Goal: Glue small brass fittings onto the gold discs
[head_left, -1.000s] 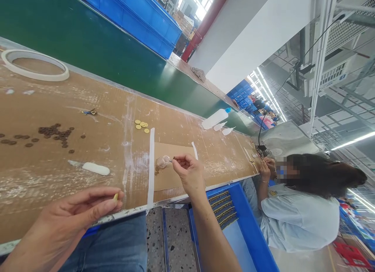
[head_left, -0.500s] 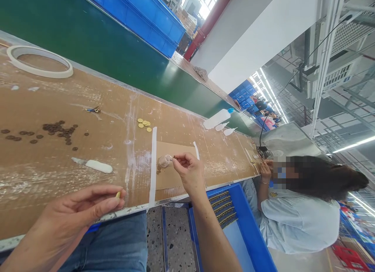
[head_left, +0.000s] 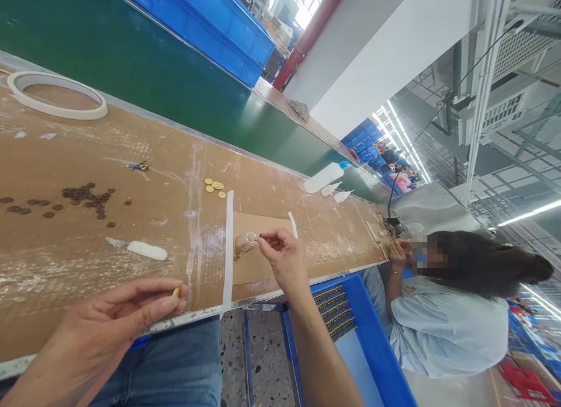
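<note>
Between thumb and fingertips, my left hand (head_left: 127,319) pinches a small yellow disc (head_left: 176,292) above the bench's front edge. My right hand (head_left: 284,255) is closed in a pinch on a small dark piece (head_left: 262,237), too small to name, at the mouth of a small clear jar (head_left: 246,241). That jar stands on a cardboard sheet (head_left: 249,272) held by white tape strips. Several yellow discs (head_left: 214,186) lie behind the sheet. To the left are scattered dark brown discs (head_left: 83,194) and a white-handled knife (head_left: 146,250).
A tape roll (head_left: 56,96) lies at the far left. White bottles (head_left: 324,178) stand along the bench's back edge, before a green conveyor belt (head_left: 131,62). A blue crate (head_left: 372,348) sits below the bench, near a co-worker (head_left: 447,325) on the right.
Both hands keep nearly the same place and grip. The whole view has shifted very slightly.
</note>
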Available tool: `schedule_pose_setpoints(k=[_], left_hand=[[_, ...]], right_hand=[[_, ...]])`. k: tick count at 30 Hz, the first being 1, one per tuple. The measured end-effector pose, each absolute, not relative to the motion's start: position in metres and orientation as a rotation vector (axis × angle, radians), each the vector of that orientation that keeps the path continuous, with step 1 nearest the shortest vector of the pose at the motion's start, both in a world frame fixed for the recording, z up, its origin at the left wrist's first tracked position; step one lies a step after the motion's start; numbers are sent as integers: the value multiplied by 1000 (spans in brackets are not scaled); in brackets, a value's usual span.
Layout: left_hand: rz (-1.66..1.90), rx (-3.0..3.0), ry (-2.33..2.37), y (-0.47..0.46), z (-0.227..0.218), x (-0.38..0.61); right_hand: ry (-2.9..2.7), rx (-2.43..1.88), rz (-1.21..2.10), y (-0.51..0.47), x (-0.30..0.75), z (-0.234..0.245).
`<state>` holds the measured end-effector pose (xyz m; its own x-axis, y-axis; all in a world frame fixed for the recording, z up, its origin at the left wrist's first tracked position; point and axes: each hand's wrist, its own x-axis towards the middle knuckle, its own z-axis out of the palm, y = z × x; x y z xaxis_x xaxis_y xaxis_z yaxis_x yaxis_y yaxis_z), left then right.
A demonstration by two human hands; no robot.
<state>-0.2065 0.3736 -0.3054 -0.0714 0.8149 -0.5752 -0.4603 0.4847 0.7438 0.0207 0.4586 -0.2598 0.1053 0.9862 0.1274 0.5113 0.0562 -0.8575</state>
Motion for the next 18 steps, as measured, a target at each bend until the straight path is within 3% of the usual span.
schedule_pose_setpoints(k=[8, 18], left_hand=[[1137, 329, 1183, 372, -284, -203], [1192, 171, 1086, 359, -293, -213]], right_hand=[[-1249, -1441, 816, 427, 10, -235], [-492, -939, 1604, 370, -72, -248]])
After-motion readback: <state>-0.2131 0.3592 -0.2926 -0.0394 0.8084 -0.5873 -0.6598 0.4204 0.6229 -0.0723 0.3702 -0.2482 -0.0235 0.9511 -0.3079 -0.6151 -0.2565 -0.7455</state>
